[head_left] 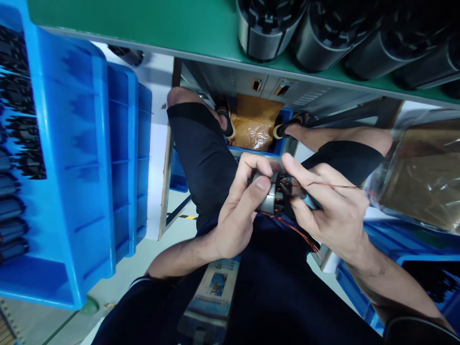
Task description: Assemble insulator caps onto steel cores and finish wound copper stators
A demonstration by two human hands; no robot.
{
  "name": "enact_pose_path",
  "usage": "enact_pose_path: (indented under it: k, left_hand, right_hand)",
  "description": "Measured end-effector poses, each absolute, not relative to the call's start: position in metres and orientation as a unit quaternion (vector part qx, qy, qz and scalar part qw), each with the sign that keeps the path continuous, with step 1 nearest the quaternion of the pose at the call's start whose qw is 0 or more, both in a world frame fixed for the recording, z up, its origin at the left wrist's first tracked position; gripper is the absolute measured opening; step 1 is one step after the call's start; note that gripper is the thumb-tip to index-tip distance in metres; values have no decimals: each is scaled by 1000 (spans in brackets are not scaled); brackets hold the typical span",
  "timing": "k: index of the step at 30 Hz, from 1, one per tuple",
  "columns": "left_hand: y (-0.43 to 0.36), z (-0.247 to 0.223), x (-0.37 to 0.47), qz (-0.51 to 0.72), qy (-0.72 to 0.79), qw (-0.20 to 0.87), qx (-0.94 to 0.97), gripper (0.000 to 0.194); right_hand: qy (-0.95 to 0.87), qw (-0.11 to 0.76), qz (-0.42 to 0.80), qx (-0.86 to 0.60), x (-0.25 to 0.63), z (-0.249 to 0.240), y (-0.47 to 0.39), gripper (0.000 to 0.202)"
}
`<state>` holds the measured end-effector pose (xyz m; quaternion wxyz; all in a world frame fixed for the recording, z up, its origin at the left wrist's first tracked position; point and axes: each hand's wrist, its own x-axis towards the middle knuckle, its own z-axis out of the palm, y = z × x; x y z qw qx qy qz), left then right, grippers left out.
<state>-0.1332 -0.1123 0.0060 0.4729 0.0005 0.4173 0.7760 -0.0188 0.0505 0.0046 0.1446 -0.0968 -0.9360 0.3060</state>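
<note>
A metal motor stator (266, 200) with dark slotted ends is gripped in my left hand (240, 203), thumb across its side. My right hand (328, 206) is closed around small pliers (293, 187) with metal jaws and a blue handle, mostly hidden by the fingers. The jaws are at the stator's right end; whether they pinch a wire I cannot tell. A thin copper wire stretches right from there, over the fingers of my right hand. Several more copper wires (300, 230) hang from the stator's lower side, below the right hand.
Several stators (266, 38) stand along the green bench (143, 24) edge. Stacked blue crates (89, 158) rise at left, with dark parts inside. A plastic-wrapped package (424, 172) lies at right above another blue crate (381, 249). Between the feet is a brown-wrapped bundle (255, 124).
</note>
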Motion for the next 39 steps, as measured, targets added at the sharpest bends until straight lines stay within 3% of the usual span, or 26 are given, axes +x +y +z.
enact_pose_path:
  k: [3, 10, 14, 24, 32, 39]
  left_hand:
    - [-109, 3, -134, 773, 424, 472, -21, 21]
    - [-105, -17, -141, 738, 432, 500, -136, 34]
    - [-113, -17, -140, 754, 416, 498, -108, 44]
    - [-119, -6, -134, 733, 477, 485, -4, 36]
    - [-133, -6, -128, 718, 500, 482, 33, 32]
    - [-129, -11, -135, 733, 495, 467, -26, 38]
  right_hand:
    - [-939, 139, 295, -110, -20, -1, 51, 56]
    - [-881, 82, 446, -136, -31, -31, 62, 52]
    - [-892, 57, 428, -138, -24, -28, 66, 63]
    - [-921, 90, 371, -81, -19, -4, 56, 76]
    - [-932, 91, 342, -80, -15, 0, 56, 69]
    - [-873, 75, 469, -116, -16, -22, 57, 69]
